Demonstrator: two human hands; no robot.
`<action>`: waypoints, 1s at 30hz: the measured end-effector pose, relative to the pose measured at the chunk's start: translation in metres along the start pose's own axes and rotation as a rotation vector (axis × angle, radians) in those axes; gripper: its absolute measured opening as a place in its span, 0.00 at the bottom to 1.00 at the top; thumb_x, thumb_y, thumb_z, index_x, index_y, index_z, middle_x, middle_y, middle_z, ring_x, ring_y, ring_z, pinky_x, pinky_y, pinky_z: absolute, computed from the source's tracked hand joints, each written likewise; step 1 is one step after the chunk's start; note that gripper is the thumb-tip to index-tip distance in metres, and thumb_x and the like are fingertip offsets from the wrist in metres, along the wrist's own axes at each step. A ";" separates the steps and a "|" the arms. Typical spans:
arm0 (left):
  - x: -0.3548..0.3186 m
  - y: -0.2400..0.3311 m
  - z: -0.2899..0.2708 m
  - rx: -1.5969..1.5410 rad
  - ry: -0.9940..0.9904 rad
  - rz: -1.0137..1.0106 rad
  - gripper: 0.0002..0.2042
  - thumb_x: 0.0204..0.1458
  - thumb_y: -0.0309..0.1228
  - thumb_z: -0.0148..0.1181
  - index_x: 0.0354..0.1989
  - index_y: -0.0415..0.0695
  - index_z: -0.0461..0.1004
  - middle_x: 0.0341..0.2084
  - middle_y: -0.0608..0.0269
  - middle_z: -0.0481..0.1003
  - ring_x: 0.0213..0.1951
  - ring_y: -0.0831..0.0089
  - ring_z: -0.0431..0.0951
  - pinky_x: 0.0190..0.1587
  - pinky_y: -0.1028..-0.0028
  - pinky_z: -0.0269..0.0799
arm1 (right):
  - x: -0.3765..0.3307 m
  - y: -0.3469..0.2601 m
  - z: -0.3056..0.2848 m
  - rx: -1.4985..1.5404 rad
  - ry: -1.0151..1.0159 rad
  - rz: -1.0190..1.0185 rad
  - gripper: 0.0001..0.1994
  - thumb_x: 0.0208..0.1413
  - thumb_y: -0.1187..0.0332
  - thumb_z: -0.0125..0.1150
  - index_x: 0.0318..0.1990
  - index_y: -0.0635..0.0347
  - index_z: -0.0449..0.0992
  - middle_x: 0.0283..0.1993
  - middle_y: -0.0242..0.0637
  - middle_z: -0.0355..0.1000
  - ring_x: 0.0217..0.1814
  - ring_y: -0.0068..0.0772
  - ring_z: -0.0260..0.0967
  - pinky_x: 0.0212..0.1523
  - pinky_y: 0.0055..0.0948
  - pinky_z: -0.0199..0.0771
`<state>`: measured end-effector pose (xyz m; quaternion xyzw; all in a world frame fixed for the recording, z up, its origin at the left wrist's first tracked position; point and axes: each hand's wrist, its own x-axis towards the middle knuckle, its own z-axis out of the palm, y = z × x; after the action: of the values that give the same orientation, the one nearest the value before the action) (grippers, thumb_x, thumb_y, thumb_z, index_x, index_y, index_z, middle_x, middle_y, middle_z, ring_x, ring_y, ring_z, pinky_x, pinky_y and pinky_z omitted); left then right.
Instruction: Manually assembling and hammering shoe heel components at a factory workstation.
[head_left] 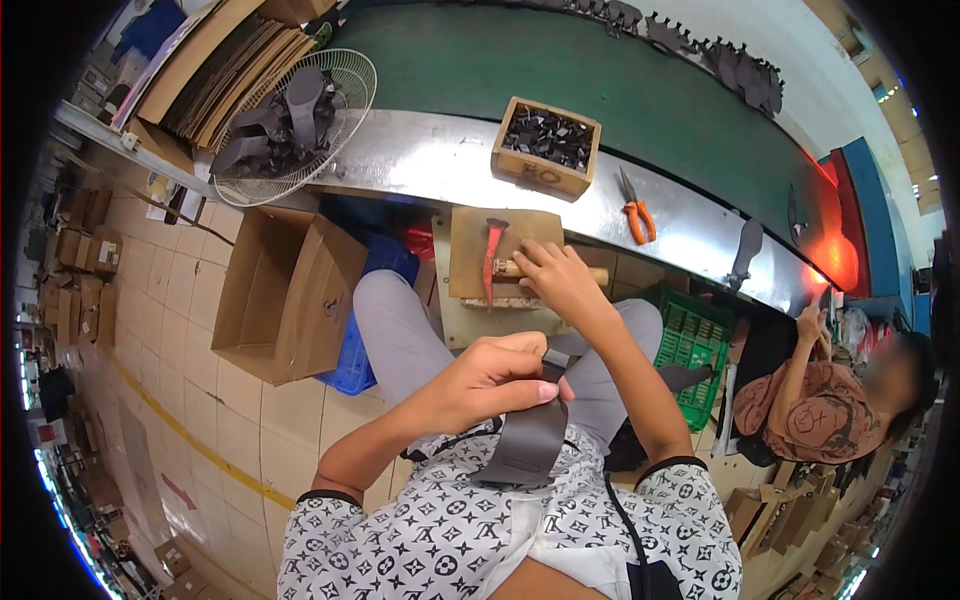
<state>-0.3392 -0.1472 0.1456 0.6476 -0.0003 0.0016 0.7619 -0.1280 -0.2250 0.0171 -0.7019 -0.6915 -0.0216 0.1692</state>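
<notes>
My left hand (500,378) is closed around a dark grey, flat, curved piece (525,445) that looks like a sandal strap, with a small slot near its lower end. Part of it is hidden by the fingers. My right hand (556,278) reaches over the work block between my knees, its fingers bent over a tool with a round wooden handle (598,275); the tool's working end cannot be made out. Left of those fingers, a red-handled tool with a dark head (492,262) lies on the brown board (465,285) that tops the block.
Ahead stands a metal-edged bench with a green belt (440,70). On it are a wooden box of small black pieces (545,145), orange-handled pliers (637,212) and a wire basket of dark parts (345,75). A cardboard box (290,300) and green crate (690,345) flank me; a co-worker (815,410) sits right.
</notes>
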 end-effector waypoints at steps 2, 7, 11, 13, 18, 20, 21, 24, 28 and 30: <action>-0.003 0.006 0.010 -0.051 0.026 -0.053 0.11 0.60 0.30 0.55 0.30 0.32 0.72 0.28 0.65 0.62 0.36 0.77 0.68 0.41 0.75 0.64 | -0.006 -0.022 -0.017 0.131 0.001 0.045 0.19 0.57 0.59 0.62 0.51 0.63 0.74 0.56 0.39 0.71 0.52 0.37 0.70 0.47 0.36 0.70; -0.009 0.012 0.030 -0.355 0.090 -0.192 0.12 0.63 0.32 0.48 0.37 0.34 0.73 0.36 0.63 0.70 0.45 0.75 0.70 0.50 0.75 0.64 | -0.055 -0.095 -0.072 1.771 0.037 0.416 0.24 0.65 0.49 0.51 0.47 0.65 0.74 0.52 0.44 0.72 0.49 0.27 0.71 0.49 0.31 0.72; -0.009 0.015 0.045 -0.635 -0.027 -0.394 0.13 0.64 0.32 0.46 0.40 0.33 0.72 0.42 0.58 0.74 0.49 0.74 0.71 0.55 0.74 0.64 | -0.070 -0.122 -0.083 1.978 0.255 0.399 0.31 0.63 0.40 0.48 0.44 0.67 0.72 0.49 0.48 0.70 0.32 0.17 0.70 0.29 0.14 0.72; -0.005 0.014 0.055 -0.737 -0.066 -0.385 0.13 0.64 0.32 0.45 0.40 0.33 0.72 0.42 0.56 0.75 0.48 0.72 0.72 0.55 0.72 0.64 | -0.077 -0.123 -0.092 1.998 0.195 0.440 0.34 0.61 0.36 0.47 0.43 0.67 0.71 0.48 0.48 0.69 0.22 0.12 0.67 0.17 0.05 0.66; 0.001 0.015 0.072 -0.762 0.064 -0.519 0.13 0.57 0.34 0.50 0.35 0.32 0.70 0.37 0.44 0.76 0.35 0.64 0.80 0.42 0.71 0.77 | -0.086 -0.122 -0.108 1.837 0.164 0.444 0.33 0.57 0.30 0.44 0.34 0.56 0.69 0.38 0.36 0.67 0.46 0.34 0.60 0.54 0.35 0.60; 0.002 0.015 0.075 -0.757 0.090 -0.545 0.14 0.57 0.34 0.50 0.35 0.33 0.70 0.36 0.44 0.76 0.35 0.64 0.80 0.41 0.70 0.77 | -0.089 -0.122 -0.110 1.842 0.172 0.448 0.33 0.58 0.31 0.44 0.34 0.57 0.70 0.38 0.36 0.68 0.46 0.35 0.60 0.54 0.36 0.60; 0.002 0.014 0.077 -0.740 0.094 -0.540 0.14 0.58 0.35 0.49 0.35 0.33 0.70 0.36 0.45 0.76 0.35 0.64 0.80 0.41 0.70 0.77 | -0.090 -0.121 -0.110 1.846 0.184 0.452 0.33 0.58 0.31 0.44 0.34 0.57 0.70 0.38 0.35 0.68 0.46 0.35 0.60 0.54 0.36 0.60; 0.004 0.009 0.081 -0.703 0.088 -0.518 0.15 0.58 0.36 0.48 0.35 0.33 0.70 0.36 0.46 0.76 0.35 0.65 0.80 0.41 0.71 0.77 | -0.094 -0.120 -0.107 1.866 0.198 0.460 0.32 0.59 0.32 0.43 0.34 0.57 0.70 0.37 0.35 0.68 0.46 0.35 0.60 0.54 0.36 0.60; 0.007 0.003 0.088 -0.675 0.097 -0.492 0.14 0.58 0.36 0.49 0.35 0.34 0.70 0.36 0.48 0.76 0.37 0.65 0.79 0.41 0.70 0.76 | -0.098 -0.117 -0.104 1.921 0.208 0.494 0.32 0.60 0.33 0.43 0.34 0.58 0.71 0.37 0.35 0.69 0.45 0.35 0.60 0.54 0.37 0.60; 0.008 0.002 0.090 -0.681 0.100 -0.514 0.13 0.58 0.35 0.49 0.36 0.34 0.69 0.35 0.49 0.76 0.37 0.65 0.78 0.41 0.70 0.75 | -0.099 -0.116 -0.105 1.949 0.217 0.505 0.31 0.61 0.34 0.43 0.34 0.58 0.71 0.36 0.34 0.69 0.45 0.36 0.61 0.54 0.37 0.60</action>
<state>-0.3308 -0.2361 0.1618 0.3372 0.1977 -0.1571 0.9069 -0.2241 -0.3495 0.1135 -0.3779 -0.2200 0.5249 0.7302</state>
